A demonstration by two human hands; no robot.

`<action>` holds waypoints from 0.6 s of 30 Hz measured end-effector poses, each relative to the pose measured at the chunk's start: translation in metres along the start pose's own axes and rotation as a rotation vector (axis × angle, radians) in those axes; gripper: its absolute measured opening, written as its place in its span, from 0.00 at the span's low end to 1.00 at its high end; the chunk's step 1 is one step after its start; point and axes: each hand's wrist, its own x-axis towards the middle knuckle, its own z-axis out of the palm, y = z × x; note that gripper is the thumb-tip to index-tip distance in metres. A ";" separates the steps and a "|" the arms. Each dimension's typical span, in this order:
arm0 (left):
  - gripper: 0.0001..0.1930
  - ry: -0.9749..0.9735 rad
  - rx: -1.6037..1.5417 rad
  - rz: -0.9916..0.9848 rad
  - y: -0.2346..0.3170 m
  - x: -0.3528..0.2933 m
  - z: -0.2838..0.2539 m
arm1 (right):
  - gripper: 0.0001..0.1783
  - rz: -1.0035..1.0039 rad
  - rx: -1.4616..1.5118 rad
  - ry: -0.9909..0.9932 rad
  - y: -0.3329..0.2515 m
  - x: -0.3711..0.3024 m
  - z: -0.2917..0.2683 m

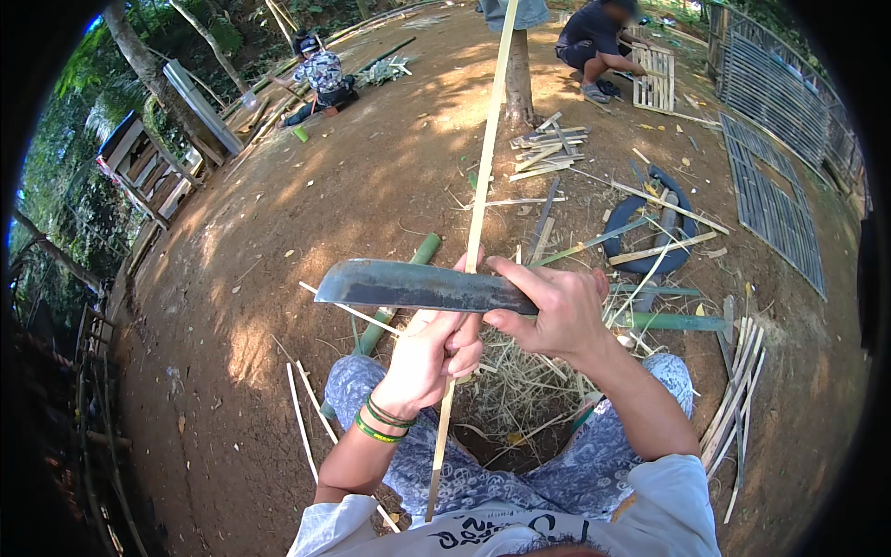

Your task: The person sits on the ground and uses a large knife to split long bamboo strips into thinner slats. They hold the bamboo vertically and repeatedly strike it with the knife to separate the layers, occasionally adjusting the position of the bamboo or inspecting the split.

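Note:
A long, pale bamboo strip (484, 176) runs from my lap up and away past the tree trunk. My left hand (434, 362), with green and yellow bands at the wrist, is closed around it below the blade. A machete (399, 286) with a wide, dark blade lies crosswise over the strip, its tip to the left. My right hand (568, 311) grips it at the right end, thumb and fingers near the blade's base; the handle is hidden in the palm. Thin bamboo shavings (529, 381) cover the ground between my bent legs.
Split strips (733, 399) lie to my right, beside a green bamboo length (677, 321) and a dark tyre (689, 218). Ahead is a heap of short slats (548, 148). A person (599, 42) holds a slatted frame (655, 79); another (325, 74) sits far left.

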 end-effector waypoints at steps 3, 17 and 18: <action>0.27 0.003 -0.013 -0.030 -0.002 -0.003 -0.003 | 0.36 0.031 0.024 0.025 0.000 0.004 -0.004; 0.25 0.018 -0.002 -0.121 -0.011 -0.027 -0.007 | 0.34 0.188 -0.082 0.015 0.013 0.012 -0.024; 0.25 -0.032 -0.013 -0.133 -0.011 -0.025 -0.006 | 0.34 0.145 -0.066 0.042 0.015 0.011 -0.023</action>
